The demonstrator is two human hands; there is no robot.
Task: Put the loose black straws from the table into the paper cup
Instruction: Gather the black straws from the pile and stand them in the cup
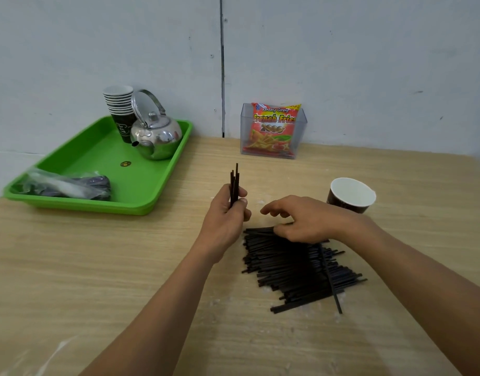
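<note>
The pile of black straws (295, 264) lay on the table (98, 267), with the paper cup (351, 195) just beyond its far right end. The left hand (225, 213) gripped a few upright straws (234, 180). The right hand (304, 221) curled its fingers onto the pile's far edge; whether it pinched any could not be told.

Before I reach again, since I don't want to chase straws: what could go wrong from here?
1. The small bundle of black plastic straws stands uneven in the left hand; some could slip out.
2. The dark paper cup with white inside sits close behind the right hand; a bump could tip it.
</note>
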